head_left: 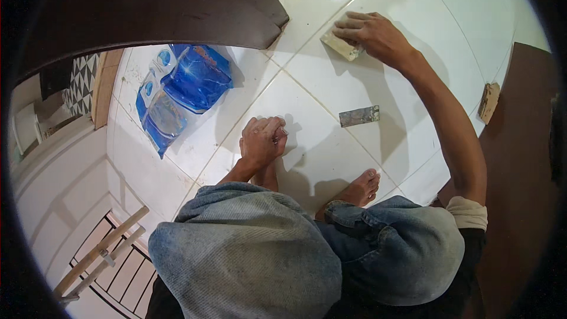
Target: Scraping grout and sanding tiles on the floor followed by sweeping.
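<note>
My right hand (pixel 372 38) grips a pale, cream-coloured block (pixel 338 47) on the white floor tiles, at the upper right, its fingers over the top. Below it lies a small flat grey strip (pixel 358 116) with a speckled end. My left hand (pixel 260 142) is low in the middle, just above my left foot, its fingers curled closed; whatever they hold, if anything, is too small or hidden to make out. To its left lies blue and clear plastic packaging (pixel 195 82). My bare right foot (pixel 357 189) rests on the tiles below the strip.
A dark brown curved panel (pixel 147 6) spans the upper left. Another brown board (pixel 514 130) stands at the right, beside a small wood piece (pixel 489 101). At lower left are wooden poles (pixel 100 254) and a black railing (pixel 127 277), below a white ledge.
</note>
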Tool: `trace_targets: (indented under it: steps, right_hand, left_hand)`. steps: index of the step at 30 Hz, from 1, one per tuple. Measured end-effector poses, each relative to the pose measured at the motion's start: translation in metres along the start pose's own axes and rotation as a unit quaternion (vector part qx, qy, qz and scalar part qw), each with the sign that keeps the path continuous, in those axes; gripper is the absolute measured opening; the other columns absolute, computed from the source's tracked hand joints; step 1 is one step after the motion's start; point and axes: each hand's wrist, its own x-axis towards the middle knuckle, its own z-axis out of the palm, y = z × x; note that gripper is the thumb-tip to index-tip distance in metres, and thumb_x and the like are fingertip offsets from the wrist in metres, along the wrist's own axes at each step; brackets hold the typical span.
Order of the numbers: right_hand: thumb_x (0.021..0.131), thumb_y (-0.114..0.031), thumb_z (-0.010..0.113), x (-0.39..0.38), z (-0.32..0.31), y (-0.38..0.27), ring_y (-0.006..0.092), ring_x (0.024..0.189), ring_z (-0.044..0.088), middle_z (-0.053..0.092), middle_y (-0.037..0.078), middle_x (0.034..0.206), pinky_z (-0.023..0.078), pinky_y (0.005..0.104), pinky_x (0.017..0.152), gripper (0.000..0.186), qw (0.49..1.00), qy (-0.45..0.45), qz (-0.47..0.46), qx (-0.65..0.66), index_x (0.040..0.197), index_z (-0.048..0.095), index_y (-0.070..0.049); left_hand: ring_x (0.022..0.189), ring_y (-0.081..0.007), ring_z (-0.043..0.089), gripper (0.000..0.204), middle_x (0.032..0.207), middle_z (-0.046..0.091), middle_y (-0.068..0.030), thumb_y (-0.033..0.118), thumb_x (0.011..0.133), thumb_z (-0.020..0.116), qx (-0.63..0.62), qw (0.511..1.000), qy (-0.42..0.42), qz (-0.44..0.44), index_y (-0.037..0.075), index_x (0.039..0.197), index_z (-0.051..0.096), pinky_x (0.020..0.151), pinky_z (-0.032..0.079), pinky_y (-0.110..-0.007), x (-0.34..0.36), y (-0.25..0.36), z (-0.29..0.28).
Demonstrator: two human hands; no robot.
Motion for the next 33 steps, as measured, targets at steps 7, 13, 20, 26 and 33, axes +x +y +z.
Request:
trace_targets:
  steps: [7, 13, 20, 26, 33]
  right_hand:
    - [0.096, -0.01, 0.056, 0.002, 0.011, -0.008, 0.0231, 0.116, 0.066, 0.071, 0.002, 0.119, 0.053, 0.0424, 0.095, 0.033, 0.995, 0.078, 0.057, 0.038, 0.127, 0.067, -0.015]
    - [0.093, -0.01, 0.056, -0.021, 0.031, -0.113, 0.0397, 0.1, 0.07, 0.069, 0.026, 0.105, 0.051, 0.0577, 0.094, 0.049, 0.963, -0.105, 0.223, -0.111, 0.136, 0.056, 0.013]
    - [0.089, -0.016, 0.061, -0.001, -0.008, 0.008, 0.0344, 0.086, 0.07, 0.071, 0.013, 0.093, 0.051, 0.0565, 0.075, 0.012, 0.936, -0.023, 0.349, -0.022, 0.092, 0.07, -0.008]
    - [0.089, -0.01, 0.06, 0.01, 0.027, -0.044, 0.0398, 0.086, 0.073, 0.072, 0.021, 0.098, 0.059, 0.0532, 0.078, 0.013, 0.966, 0.009, 0.256, -0.023, 0.084, 0.071, -0.003]
    - [0.087, -0.011, 0.064, 0.001, -0.024, -0.029, 0.0352, 0.096, 0.073, 0.073, 0.02, 0.095, 0.061, 0.0491, 0.082, 0.014, 0.956, -0.118, 0.265, 0.046, 0.092, 0.075, -0.003]
  left_hand:
    - [0.075, -0.026, 0.064, 0.026, 0.079, 0.066, -0.003, 0.01, 0.072, 0.075, 0.001, 1.0, 0.005, 0.009, 0.014, 0.096, 0.065, 0.074, 0.046, -0.04, 0.002, -0.001, 0.003]
    - [0.072, -0.0301, 0.063, 0.029, 0.075, 0.065, -0.0068, 0.012, 0.07, 0.078, -0.002, 1.0, 0.005, -0.002, 0.012, 0.097, 0.068, 0.072, 0.047, -0.043, -0.004, -0.005, 0.005]
    - [0.072, -0.0313, 0.062, 0.024, 0.076, 0.065, -0.0077, 0.012, 0.073, 0.074, -0.013, 0.999, 0.017, 0.031, 0.013, 0.097, 0.069, 0.072, 0.047, -0.044, 0.007, 0.0, 0.009]
    - [0.069, -0.0286, 0.062, 0.019, 0.074, 0.066, -0.0059, 0.011, 0.077, 0.071, -0.001, 1.0, 0.007, -0.002, 0.013, 0.096, 0.069, 0.072, 0.047, -0.042, -0.004, -0.009, 0.006]
    - [0.068, -0.028, 0.062, 0.021, 0.072, 0.064, -0.0061, 0.01, 0.075, 0.071, 0.002, 1.0, 0.005, 0.009, 0.013, 0.096, 0.069, 0.07, 0.046, -0.041, -0.001, -0.006, 0.005]
